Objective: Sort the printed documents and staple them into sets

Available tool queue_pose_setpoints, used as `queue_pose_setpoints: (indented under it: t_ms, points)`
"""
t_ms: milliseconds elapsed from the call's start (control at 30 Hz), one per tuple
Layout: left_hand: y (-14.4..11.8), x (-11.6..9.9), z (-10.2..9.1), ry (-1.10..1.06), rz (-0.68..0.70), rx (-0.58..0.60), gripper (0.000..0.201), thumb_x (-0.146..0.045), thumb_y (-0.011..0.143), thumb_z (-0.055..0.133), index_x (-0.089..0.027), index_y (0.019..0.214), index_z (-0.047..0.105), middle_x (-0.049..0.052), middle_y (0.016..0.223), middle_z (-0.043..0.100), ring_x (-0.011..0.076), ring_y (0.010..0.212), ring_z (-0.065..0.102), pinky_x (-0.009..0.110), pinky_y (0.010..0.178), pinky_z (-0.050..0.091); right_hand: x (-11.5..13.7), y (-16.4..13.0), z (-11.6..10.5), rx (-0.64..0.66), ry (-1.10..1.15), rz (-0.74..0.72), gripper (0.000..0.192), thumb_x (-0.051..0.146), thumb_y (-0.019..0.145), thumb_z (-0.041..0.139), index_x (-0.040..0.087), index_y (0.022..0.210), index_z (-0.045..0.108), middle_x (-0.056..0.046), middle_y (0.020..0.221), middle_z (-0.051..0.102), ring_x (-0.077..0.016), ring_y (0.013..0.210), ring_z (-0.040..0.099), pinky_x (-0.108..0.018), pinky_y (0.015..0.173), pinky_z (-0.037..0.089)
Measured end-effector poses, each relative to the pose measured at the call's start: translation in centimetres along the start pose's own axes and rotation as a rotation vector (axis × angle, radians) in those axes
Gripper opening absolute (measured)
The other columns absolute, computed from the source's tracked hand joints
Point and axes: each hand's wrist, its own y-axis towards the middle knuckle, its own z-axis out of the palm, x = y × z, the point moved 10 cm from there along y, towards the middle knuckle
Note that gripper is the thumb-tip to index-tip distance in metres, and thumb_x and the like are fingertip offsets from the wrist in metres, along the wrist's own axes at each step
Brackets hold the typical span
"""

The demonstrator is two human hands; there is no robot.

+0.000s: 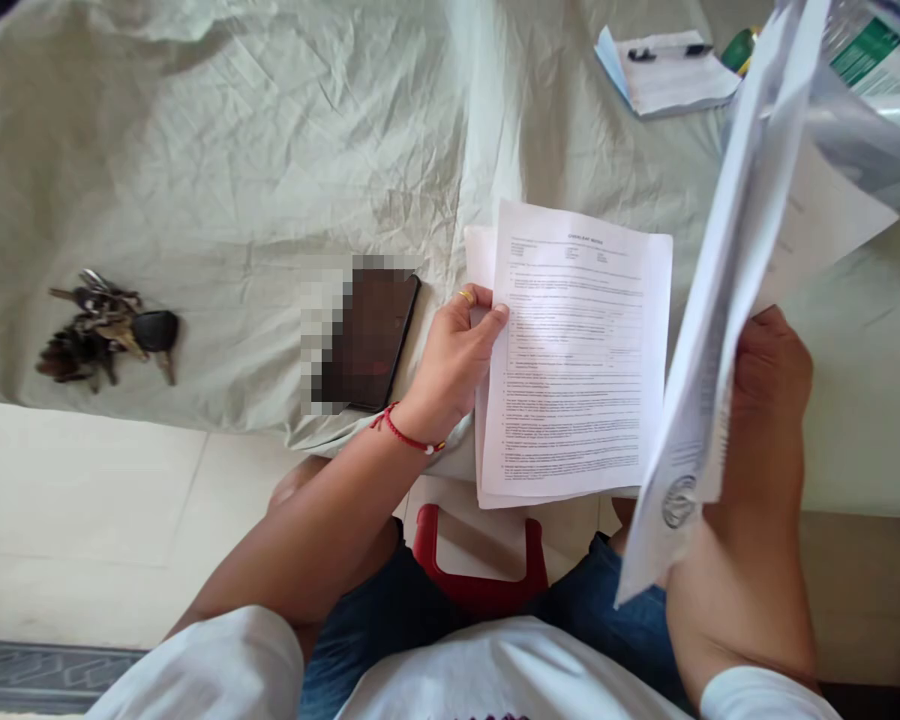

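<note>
My left hand [457,355] pinches the left edge of a printed sheet [581,350] that lies on top of a small stack of papers on the cloth-covered surface [270,150]. A ring shows on one finger and a red string bracelet circles the wrist. My right hand [769,385] is raised and grips a thick bundle of papers [720,290], held up edge-on at the right, with a round stamp near its lower corner. The bundle hides most of the fingers.
A dark phone [371,340] lies just left of my left hand. A bunch of keys [105,325] sits far left. A notepad with a pen [667,65] is at the back right, beside plastic-wrapped packets [870,80]. A red stool [480,570] shows between my knees.
</note>
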Motion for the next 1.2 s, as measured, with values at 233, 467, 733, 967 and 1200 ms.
queue_pose_setpoints:
  t_ms: [233,467,733,967,1200]
  points:
    - [0.1,0.3,-0.2,0.019,-0.016,-0.020,0.021,-0.019,0.097,0.080,-0.025,0.089,0.061,-0.001,0.089,0.069,0.0156,0.076,0.063,0.026,0.070,0.051,0.3,-1.0,1.1,-0.027,-0.025,-0.019,0.043,0.025,0.052,0.098,0.021,0.089,0.076,-0.003,0.093,0.084,-0.0221,0.090,0.079,-0.049,0.104,0.072]
    - [0.0,0.3,-0.1,0.031,-0.012,-0.025,0.020,-0.019,0.096,0.081,-0.025,0.090,0.062,-0.001,0.089,0.066,0.0158,0.075,0.061,0.027,0.068,0.049,-1.1,-1.3,2.1,0.118,-0.152,0.024,0.048,0.029,0.056,0.104,0.024,0.099,0.082,-0.002,0.106,0.089,-0.0252,0.100,0.081,-0.053,0.106,0.071]
    - [0.0,0.3,0.2,0.023,-0.029,-0.022,0.022,-0.016,0.098,0.080,-0.024,0.090,0.061,-0.002,0.085,0.065,0.0140,0.070,0.059,0.026,0.065,0.046,-1.4,-1.4,2.7,0.219,-0.253,-0.019,0.041,0.032,0.071,0.102,0.033,0.107,0.083,0.002,0.111,0.087,-0.0262,0.108,0.082,-0.051,0.106,0.074]
    - [0.1,0.5,0.4,0.003,-0.054,-0.014,0.021,-0.012,0.093,0.078,-0.025,0.089,0.061,-0.003,0.081,0.069,0.0141,0.068,0.061,0.024,0.062,0.046,-1.7,-1.5,3.4,0.295,-0.241,-0.073,0.046,0.046,0.073,0.110,0.035,0.108,0.083,-0.001,0.116,0.090,-0.0324,0.113,0.086,-0.058,0.109,0.074]
    - [0.0,0.3,0.4,0.017,-0.031,-0.038,0.019,-0.019,0.102,0.075,-0.023,0.085,0.066,-0.002,0.081,0.062,0.0139,0.071,0.055,0.025,0.066,0.044,-1.4,-1.5,2.9,0.194,-0.212,-0.095,0.038,0.038,0.070,0.106,0.031,0.098,0.080,0.001,0.101,0.089,-0.0270,0.093,0.085,-0.054,0.096,0.077]
